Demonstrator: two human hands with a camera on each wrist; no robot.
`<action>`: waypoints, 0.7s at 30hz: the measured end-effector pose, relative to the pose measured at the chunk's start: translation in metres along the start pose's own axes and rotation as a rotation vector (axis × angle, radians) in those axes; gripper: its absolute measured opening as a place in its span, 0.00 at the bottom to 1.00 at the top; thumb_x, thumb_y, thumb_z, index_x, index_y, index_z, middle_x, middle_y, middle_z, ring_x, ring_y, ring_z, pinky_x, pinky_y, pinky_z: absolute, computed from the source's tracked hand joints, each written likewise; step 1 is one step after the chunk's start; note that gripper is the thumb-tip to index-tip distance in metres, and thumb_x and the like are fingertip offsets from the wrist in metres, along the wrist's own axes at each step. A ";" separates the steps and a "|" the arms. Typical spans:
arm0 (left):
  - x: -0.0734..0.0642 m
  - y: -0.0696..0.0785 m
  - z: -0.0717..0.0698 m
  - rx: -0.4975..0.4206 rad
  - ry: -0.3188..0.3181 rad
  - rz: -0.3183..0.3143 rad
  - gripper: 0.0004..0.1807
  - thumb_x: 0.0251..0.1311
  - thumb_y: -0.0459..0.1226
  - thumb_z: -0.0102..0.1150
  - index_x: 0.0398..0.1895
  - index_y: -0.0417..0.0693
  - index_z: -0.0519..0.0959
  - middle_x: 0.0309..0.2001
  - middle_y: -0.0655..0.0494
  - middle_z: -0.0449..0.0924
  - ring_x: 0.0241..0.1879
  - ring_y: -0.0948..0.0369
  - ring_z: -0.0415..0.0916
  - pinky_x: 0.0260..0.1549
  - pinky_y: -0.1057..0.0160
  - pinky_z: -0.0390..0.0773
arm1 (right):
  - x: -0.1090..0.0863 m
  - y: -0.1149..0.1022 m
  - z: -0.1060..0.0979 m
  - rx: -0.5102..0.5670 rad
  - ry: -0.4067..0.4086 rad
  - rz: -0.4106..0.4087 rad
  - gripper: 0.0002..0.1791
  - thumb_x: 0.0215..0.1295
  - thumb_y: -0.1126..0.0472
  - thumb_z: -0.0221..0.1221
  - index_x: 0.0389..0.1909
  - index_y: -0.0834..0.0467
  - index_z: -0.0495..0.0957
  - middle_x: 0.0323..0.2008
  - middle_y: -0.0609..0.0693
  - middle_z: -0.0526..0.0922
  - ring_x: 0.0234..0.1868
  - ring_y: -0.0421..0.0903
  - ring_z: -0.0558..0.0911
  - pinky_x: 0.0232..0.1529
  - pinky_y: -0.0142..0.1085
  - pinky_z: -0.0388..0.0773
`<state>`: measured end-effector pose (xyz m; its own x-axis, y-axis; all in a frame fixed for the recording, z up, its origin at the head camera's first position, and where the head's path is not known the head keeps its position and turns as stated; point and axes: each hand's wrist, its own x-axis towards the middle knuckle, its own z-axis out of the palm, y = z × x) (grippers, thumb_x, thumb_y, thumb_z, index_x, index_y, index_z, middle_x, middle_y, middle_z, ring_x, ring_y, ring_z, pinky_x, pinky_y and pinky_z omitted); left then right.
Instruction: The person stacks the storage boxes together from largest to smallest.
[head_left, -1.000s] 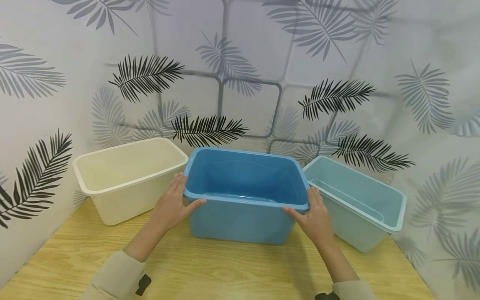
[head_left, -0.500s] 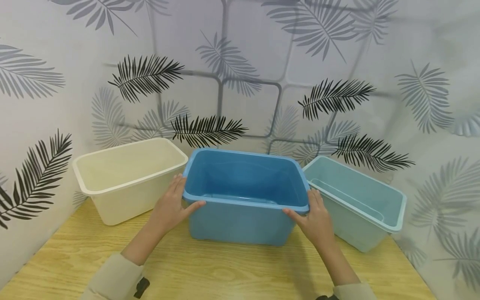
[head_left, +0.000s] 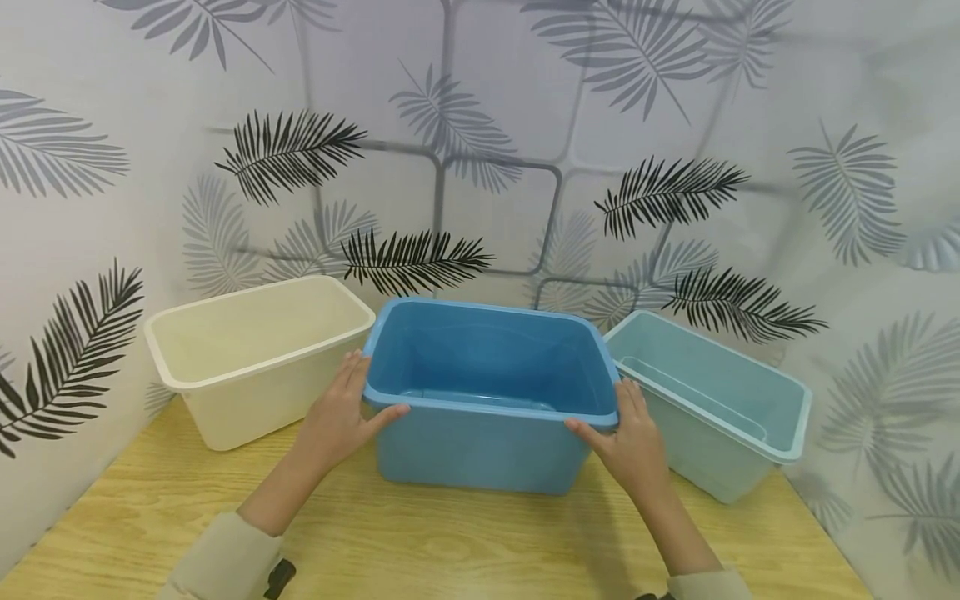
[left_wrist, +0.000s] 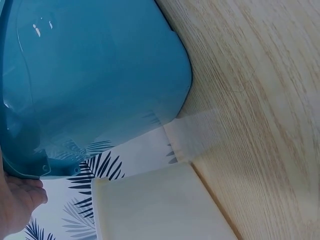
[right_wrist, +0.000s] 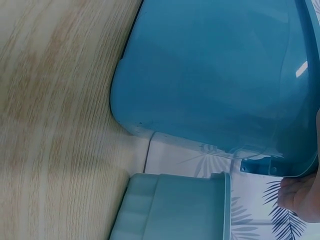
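Observation:
A blue plastic storage bin (head_left: 480, 446) stands in the middle of the table in the head view, its open top tilted up to the camera and nothing inside. My left hand (head_left: 339, 417) grips its left front corner, thumb on the front rim and fingers along the left side. The right hand (head_left: 632, 437) holds the opposite front corner the same way. In the left wrist view, fingertips (left_wrist: 31, 192) curl beneath the rim; the right wrist view also has fingers (right_wrist: 295, 195) under the rim. Both wrist views show the bin's smooth front wall close to the wood.
A cream bin (head_left: 262, 400) stands angled at the left, close by the left hand. On the right, a pale green bin (head_left: 712, 450) sits angled behind the right hand. All rest on a wood-grain table (head_left: 450, 542) before a leaf-patterned backdrop (head_left: 495, 108).
The blue bin has shifted very slightly toward me, with both hands staying at its front corners. The cream and pale green bins have not moved.

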<state>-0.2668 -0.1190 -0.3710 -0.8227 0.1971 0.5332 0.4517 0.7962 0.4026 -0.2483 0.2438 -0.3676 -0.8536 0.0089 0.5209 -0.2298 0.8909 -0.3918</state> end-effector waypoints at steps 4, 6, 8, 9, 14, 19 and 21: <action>-0.001 0.000 0.000 0.006 0.004 0.005 0.49 0.52 0.59 0.59 0.64 0.28 0.59 0.66 0.32 0.59 0.69 0.41 0.52 0.58 0.42 0.66 | -0.001 0.000 -0.001 -0.001 0.017 -0.010 0.51 0.47 0.39 0.64 0.62 0.71 0.62 0.64 0.70 0.63 0.67 0.65 0.61 0.52 0.62 0.70; -0.002 0.001 -0.001 0.009 -0.001 0.002 0.49 0.52 0.59 0.58 0.64 0.28 0.59 0.66 0.31 0.59 0.69 0.41 0.52 0.59 0.42 0.66 | -0.002 0.000 0.000 -0.002 0.028 -0.017 0.51 0.46 0.39 0.64 0.62 0.71 0.63 0.63 0.70 0.64 0.66 0.65 0.61 0.50 0.61 0.71; -0.003 0.001 -0.002 0.011 -0.008 -0.003 0.49 0.53 0.60 0.57 0.64 0.28 0.59 0.66 0.31 0.58 0.69 0.40 0.52 0.59 0.42 0.65 | -0.002 0.000 0.000 -0.002 0.035 -0.021 0.50 0.46 0.39 0.64 0.61 0.71 0.63 0.63 0.70 0.64 0.66 0.65 0.62 0.49 0.61 0.72; -0.003 0.002 -0.002 0.011 -0.010 -0.005 0.49 0.53 0.60 0.56 0.64 0.28 0.59 0.66 0.31 0.58 0.69 0.40 0.52 0.59 0.42 0.65 | -0.003 0.000 0.000 -0.002 0.036 -0.022 0.50 0.46 0.39 0.64 0.61 0.71 0.63 0.63 0.70 0.64 0.66 0.65 0.62 0.49 0.61 0.72; -0.005 0.003 -0.004 0.017 -0.004 0.001 0.49 0.53 0.60 0.56 0.64 0.27 0.60 0.65 0.31 0.59 0.68 0.40 0.53 0.59 0.43 0.65 | -0.004 -0.001 -0.001 0.001 0.014 -0.002 0.50 0.47 0.40 0.65 0.62 0.70 0.62 0.64 0.69 0.63 0.67 0.64 0.60 0.50 0.62 0.71; -0.007 0.003 -0.005 0.016 0.001 0.004 0.49 0.52 0.59 0.59 0.64 0.28 0.59 0.65 0.31 0.59 0.68 0.40 0.53 0.59 0.43 0.66 | -0.006 -0.002 -0.002 0.000 0.011 -0.002 0.50 0.47 0.40 0.65 0.63 0.70 0.62 0.64 0.68 0.63 0.67 0.64 0.61 0.50 0.62 0.71; -0.008 0.003 -0.005 0.017 0.001 0.003 0.49 0.52 0.59 0.59 0.64 0.28 0.59 0.66 0.32 0.59 0.68 0.40 0.52 0.59 0.43 0.66 | -0.007 -0.002 -0.002 0.000 0.015 -0.004 0.50 0.47 0.40 0.65 0.62 0.70 0.62 0.64 0.68 0.64 0.66 0.65 0.61 0.50 0.62 0.71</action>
<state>-0.2577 -0.1208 -0.3704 -0.8211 0.1990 0.5351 0.4480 0.8055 0.3880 -0.2405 0.2429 -0.3685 -0.8453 0.0119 0.5341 -0.2337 0.8908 -0.3898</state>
